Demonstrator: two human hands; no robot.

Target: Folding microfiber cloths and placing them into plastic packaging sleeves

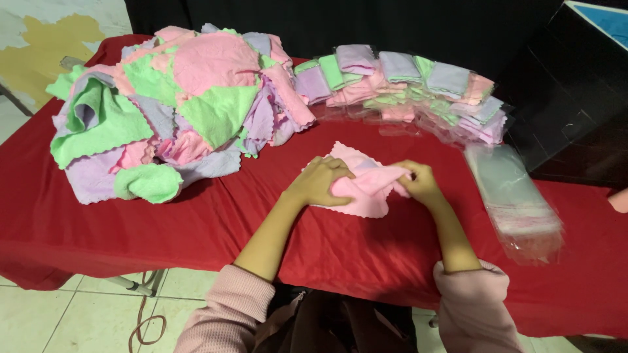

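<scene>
Both forearms reach forward from pushed-up pink sleeves over the red-clothed desk (98, 222), wrists bent inward toward each other. The left hand (319, 181) and right hand (420, 184) are both closed, fingers curled and pinching a small pale pink scallop-edged cloth (364, 193) lying bunched between them on the desk. A stack of clear plastic sleeves (517, 199) lies to the right; farther back sit a loose heap of pink, green and lilac cloths (176, 104) and a row of bagged folded cloths (405, 85)

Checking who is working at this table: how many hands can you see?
3. The left hand and right hand both grip the pink cloth on the red table. Part of another person's hand shows at the right edge; others may be out of view.
</scene>
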